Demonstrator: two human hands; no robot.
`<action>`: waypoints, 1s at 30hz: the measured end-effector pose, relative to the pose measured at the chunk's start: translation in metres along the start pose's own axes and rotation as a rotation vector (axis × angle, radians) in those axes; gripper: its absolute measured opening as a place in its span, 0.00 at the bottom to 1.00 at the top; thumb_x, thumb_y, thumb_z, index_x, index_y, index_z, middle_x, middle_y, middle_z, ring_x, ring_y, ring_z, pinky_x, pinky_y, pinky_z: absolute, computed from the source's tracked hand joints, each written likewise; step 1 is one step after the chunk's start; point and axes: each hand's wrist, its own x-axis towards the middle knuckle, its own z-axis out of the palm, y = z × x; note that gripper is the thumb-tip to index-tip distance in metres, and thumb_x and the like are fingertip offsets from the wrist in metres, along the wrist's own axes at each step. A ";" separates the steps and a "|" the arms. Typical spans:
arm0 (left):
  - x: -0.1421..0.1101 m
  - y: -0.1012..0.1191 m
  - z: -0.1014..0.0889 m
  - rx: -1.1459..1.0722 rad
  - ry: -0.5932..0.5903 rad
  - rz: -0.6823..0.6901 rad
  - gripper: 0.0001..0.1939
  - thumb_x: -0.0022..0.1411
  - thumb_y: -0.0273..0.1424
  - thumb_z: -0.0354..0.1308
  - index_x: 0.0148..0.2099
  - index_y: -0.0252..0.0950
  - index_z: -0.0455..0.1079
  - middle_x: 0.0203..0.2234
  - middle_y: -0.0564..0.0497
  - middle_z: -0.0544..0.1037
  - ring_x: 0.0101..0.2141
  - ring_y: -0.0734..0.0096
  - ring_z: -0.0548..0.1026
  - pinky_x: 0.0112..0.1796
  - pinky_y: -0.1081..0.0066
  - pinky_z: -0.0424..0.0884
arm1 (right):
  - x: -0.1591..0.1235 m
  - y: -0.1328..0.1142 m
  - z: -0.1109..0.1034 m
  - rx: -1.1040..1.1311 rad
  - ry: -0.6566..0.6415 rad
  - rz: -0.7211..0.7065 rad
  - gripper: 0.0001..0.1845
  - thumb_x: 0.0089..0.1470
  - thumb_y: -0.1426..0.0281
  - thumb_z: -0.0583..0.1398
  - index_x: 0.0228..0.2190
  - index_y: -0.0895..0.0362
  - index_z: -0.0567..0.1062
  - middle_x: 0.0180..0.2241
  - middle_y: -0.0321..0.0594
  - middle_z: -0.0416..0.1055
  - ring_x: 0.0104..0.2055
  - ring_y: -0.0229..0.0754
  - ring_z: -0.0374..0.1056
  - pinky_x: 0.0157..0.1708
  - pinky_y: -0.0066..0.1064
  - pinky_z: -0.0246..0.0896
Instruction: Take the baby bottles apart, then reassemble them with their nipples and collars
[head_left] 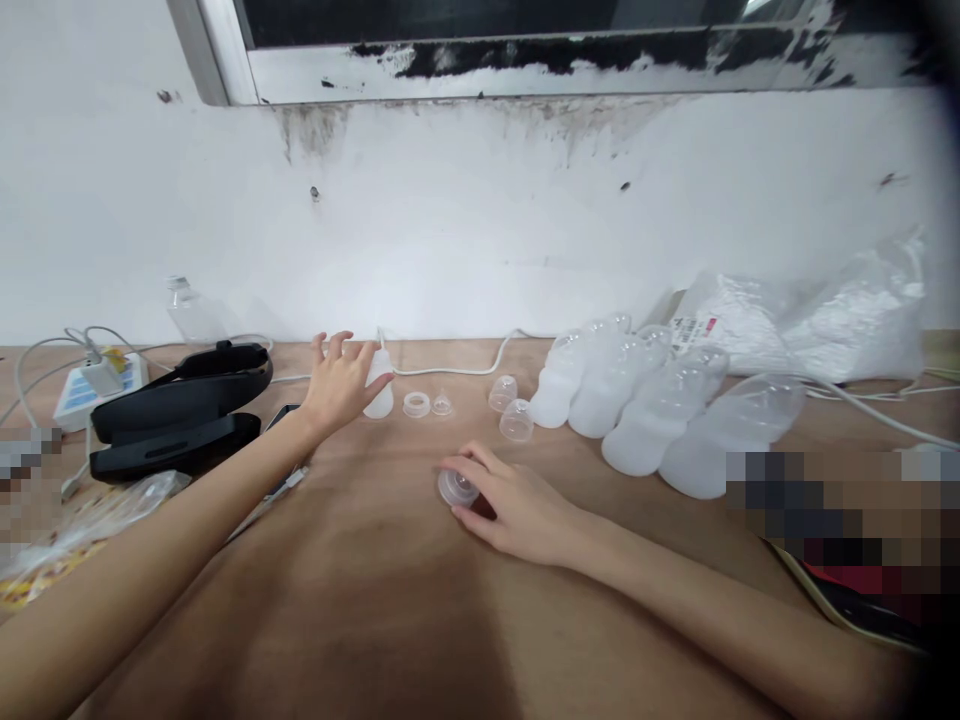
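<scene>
My left hand (337,385) is at the back of the table, fingers raised and spread, holding nothing. Its thumb crosses in front of a small frosted feeding bottle (380,400) standing upright; whether they touch I cannot tell. Beside that bottle lie a white collar ring (416,404) and a clear teat (442,403). Near the middle, my right hand (514,500) has thumb and fingers curled round a bottle teat in its collar (456,487), resting on the tabletop. Two clear dome caps, a rear cap (503,392) and a front cap (517,421), stand behind this hand.
Several capped frosted bottles (637,430) lean in a row at right, before clear bags (847,310) of white pieces. At left are a black hinged case (180,400), a power strip (101,385), a clear bottle (191,310) and a plastic bag (142,500). A cable (450,372) runs along the wall.
</scene>
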 end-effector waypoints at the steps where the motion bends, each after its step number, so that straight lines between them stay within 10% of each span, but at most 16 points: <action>1: 0.000 -0.003 0.001 0.002 -0.010 -0.014 0.20 0.60 0.41 0.45 0.49 0.33 0.60 0.41 0.38 0.72 0.50 0.49 0.59 0.49 0.51 0.44 | 0.000 0.000 0.001 -0.002 0.000 -0.003 0.21 0.51 0.69 0.51 0.48 0.57 0.61 0.44 0.45 0.60 0.32 0.39 0.65 0.34 0.34 0.61; 13: 0.001 -0.012 0.001 -0.051 -0.066 -0.023 0.20 0.59 0.41 0.45 0.49 0.35 0.59 0.40 0.42 0.72 0.43 0.54 0.67 0.47 0.56 0.51 | 0.000 0.000 -0.003 0.054 0.009 0.036 0.27 0.51 0.67 0.53 0.52 0.55 0.54 0.42 0.44 0.62 0.28 0.36 0.63 0.31 0.32 0.59; 22: 0.004 -0.014 0.002 -0.079 -0.064 -0.022 0.20 0.58 0.42 0.47 0.49 0.36 0.58 0.41 0.43 0.71 0.44 0.55 0.67 0.49 0.56 0.50 | 0.003 0.004 -0.003 0.109 0.045 0.072 0.12 0.54 0.64 0.51 0.39 0.57 0.65 0.40 0.42 0.60 0.31 0.35 0.62 0.33 0.31 0.59; 27: -0.008 0.012 -0.024 -0.243 0.058 0.086 0.20 0.57 0.37 0.49 0.49 0.33 0.58 0.50 0.39 0.62 0.51 0.54 0.59 0.50 0.56 0.50 | 0.005 0.003 -0.004 0.044 0.060 0.039 0.10 0.55 0.68 0.51 0.36 0.60 0.68 0.36 0.43 0.62 0.33 0.38 0.63 0.35 0.32 0.59; 30: -0.032 0.047 -0.041 -0.536 -0.141 0.292 0.18 0.56 0.33 0.50 0.49 0.36 0.57 0.46 0.44 0.65 0.46 0.61 0.65 0.45 0.64 0.61 | 0.008 0.002 -0.004 -0.024 0.069 0.023 0.10 0.54 0.69 0.51 0.30 0.61 0.69 0.32 0.43 0.63 0.31 0.39 0.63 0.32 0.31 0.59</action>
